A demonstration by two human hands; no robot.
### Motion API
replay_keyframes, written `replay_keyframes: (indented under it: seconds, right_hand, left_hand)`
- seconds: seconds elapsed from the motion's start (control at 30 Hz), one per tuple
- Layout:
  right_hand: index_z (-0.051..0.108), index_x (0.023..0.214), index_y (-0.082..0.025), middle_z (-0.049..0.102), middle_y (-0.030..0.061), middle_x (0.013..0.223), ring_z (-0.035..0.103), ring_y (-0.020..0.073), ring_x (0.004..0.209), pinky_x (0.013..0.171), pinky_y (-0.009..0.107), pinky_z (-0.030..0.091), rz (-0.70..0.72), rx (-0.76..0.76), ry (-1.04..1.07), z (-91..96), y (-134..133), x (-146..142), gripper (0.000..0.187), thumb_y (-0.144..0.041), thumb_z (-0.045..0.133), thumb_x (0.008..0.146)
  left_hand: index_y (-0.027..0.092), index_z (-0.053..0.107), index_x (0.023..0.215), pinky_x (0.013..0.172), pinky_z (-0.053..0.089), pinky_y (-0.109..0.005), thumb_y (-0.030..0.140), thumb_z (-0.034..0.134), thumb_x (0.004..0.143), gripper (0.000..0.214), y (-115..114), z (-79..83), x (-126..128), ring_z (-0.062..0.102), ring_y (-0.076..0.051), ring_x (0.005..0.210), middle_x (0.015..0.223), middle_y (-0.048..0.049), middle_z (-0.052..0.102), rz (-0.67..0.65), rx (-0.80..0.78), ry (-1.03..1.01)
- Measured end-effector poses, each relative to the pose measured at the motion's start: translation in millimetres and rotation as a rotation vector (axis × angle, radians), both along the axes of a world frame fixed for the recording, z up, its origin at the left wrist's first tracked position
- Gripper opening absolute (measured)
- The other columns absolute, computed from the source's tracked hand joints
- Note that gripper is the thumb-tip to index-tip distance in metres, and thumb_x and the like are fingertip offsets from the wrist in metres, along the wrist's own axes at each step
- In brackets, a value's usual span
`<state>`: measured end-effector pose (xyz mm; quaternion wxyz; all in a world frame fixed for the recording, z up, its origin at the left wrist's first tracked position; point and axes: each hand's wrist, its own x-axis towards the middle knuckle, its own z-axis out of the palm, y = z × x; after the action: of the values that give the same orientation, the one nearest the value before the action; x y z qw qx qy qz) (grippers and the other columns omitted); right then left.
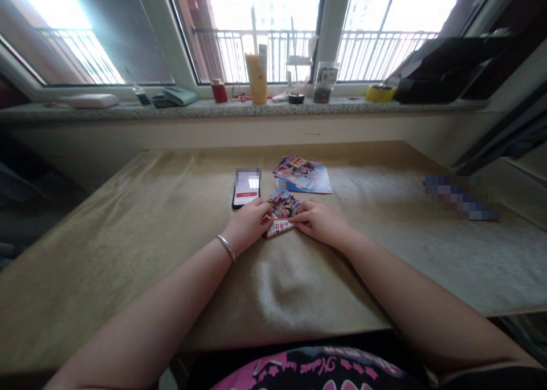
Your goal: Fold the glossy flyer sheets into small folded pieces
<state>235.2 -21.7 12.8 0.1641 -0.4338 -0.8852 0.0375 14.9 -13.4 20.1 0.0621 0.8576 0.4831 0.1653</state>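
Observation:
A small folded colourful paper [282, 210] lies on the brown table [171, 236] in front of me. My left hand [250, 222], with a silver bracelet on its wrist, pinches the paper's left edge with closed fingers. My right hand [320, 222] presses closed fingers on the paper's right edge. A phone [247, 188] with a lit screen lies just beyond my left hand. A stack of colourful printed sheets [304, 175] lies beyond the folded paper.
A dark flat object [461, 197] lies at the table's right side. The stone windowsill [128, 110] behind holds a yellow cup [257, 77], a red cup [219, 90], a jar [325, 82], yellow tape [380, 93] and a black case [444, 73].

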Motion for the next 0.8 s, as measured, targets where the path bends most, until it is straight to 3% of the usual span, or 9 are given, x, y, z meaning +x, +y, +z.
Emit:
replay_keyframes:
  seconds: [0.37, 0.8]
  right_hand:
    - [0.072, 0.105, -0.034, 0.066, 0.004, 0.092, 0.056, 0.0191, 0.085, 0.072, 0.03, 0.04, -0.006, 0.001, -0.035, 2.2, -1.5, 0.0, 0.025, -0.03, 0.057, 0.086]
    - [0.072, 0.106, -0.035, 0.065, 0.0047, 0.089, 0.055, 0.0181, 0.082, 0.071, 0.028, 0.039, -0.006, 0.013, -0.038, 0.7, -0.7, 0.4, 0.025, -0.028, 0.058, 0.086]
  left_hand:
    - [0.018, 0.074, 0.089, 0.079, 0.047, -0.028, 0.016, 0.054, 0.086, 0.019, 0.6, 12.9, -12.1, 0.062, -0.017, 0.084, 0.09, -0.0062, 0.068, -0.216, -0.022, 0.181]
    - [0.016, 0.069, 0.085, 0.073, 0.046, -0.028, 0.03, 0.051, 0.091, 0.023, -10.5, 9.2, 0.2, 0.058, -0.017, 0.082, 0.089, -0.0073, 0.063, -0.177, 0.096, 0.215]
